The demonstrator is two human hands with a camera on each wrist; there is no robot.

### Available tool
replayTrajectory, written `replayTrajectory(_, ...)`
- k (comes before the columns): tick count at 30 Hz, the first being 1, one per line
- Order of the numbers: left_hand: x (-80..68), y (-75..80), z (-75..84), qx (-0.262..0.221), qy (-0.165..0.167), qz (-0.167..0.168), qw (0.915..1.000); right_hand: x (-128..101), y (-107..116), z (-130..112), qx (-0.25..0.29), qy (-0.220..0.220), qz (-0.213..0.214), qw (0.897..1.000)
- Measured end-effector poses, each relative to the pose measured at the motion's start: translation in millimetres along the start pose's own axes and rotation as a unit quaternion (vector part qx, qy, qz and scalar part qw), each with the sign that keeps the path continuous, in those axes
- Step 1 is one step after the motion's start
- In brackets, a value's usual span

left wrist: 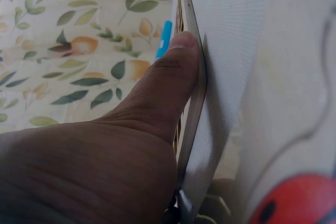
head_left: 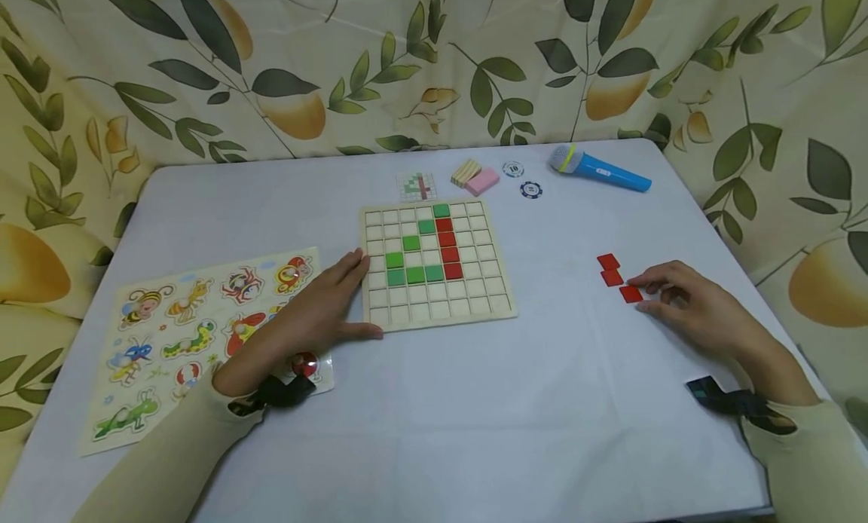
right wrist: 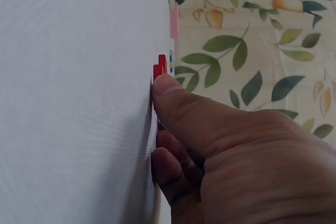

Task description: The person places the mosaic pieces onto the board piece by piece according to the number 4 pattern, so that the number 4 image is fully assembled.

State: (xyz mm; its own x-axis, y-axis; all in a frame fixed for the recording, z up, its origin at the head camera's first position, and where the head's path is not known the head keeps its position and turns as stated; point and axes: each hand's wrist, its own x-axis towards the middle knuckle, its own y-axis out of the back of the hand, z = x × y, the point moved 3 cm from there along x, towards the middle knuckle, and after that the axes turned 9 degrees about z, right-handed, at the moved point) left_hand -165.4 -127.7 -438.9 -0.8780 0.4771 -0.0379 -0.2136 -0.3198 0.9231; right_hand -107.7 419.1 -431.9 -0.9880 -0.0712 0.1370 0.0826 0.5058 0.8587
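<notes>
A: Obs. The left hand [head_left: 319, 301] lies flat on the counter [head_left: 434, 402], fingers straight, thumb pressed along the lower-left edge of the wooden grid board [head_left: 435, 264]. Nothing is held in that grip; it only braces the frame.

B: And the right hand [head_left: 685, 301]?

A: Fingertips are down on the nearest of three red square tiles [head_left: 630, 294], well to the right of the board. The right wrist view shows the thumb tip against a tile edge and the fingers curled under. I read it as a pinch on that tile, which lies flat on the cloth, not lifted.

B: Risks?

A: 1) The tile is thin and flat on a soft cloth. The pinch may slip, or the tile may slide into the other two red tiles [head_left: 609, 270] just beside it.
2) Board cells are small. The red column [head_left: 447, 247] and the green tiles [head_left: 414, 258] sit loose in theirs, so a clumsy drop could knock a neighbour out.
3) If the left thumb eases off, the board could skate across the cloth.

B: Other hazards?

A: The left forearm rests across the insect puzzle sheet [head_left: 176, 323] and a sleeve could drag it. The pattern card [head_left: 417, 185], blue toy microphone [head_left: 600, 169] and poker chips [head_left: 531, 189] lie well apart at the far edge: low risk.
</notes>
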Motion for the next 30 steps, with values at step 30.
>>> replayTrajectory(30, 1.3, 0.0, -0.5, 0.0, -0.007, 0.004, 1.0, 45, -19, -132, -0.01, 0.276, 0.006, 0.961)
